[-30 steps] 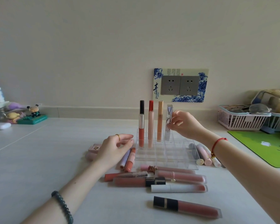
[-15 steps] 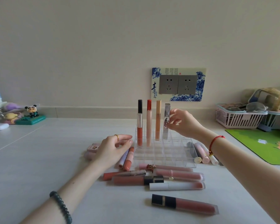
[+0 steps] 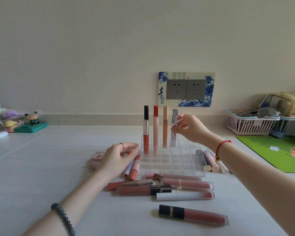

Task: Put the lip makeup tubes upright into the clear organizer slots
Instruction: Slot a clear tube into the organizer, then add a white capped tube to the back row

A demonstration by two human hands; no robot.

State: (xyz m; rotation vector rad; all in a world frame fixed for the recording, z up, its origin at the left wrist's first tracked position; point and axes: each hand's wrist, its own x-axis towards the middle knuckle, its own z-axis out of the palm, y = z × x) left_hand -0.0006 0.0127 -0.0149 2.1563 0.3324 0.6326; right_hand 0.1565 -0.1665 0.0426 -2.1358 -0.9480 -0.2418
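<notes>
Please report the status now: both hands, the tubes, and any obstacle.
Right hand pinching silver tube in back row of clear organizer. Left hand open beside it. Four tubes upright, many lying flat. No obstacle.

A home, probably a bedroom or dressing corner: a pale counter [image 3: 41, 167] against a plain wall, a double socket [image 3: 186, 89] framed in blue-and-white porcelain pattern, small cartoon figurines [image 3: 31, 118] at the left, a pink basket [image 3: 250, 125] of odds and ends (contents hard to make out), a green mat [image 3: 271, 150]
</notes>
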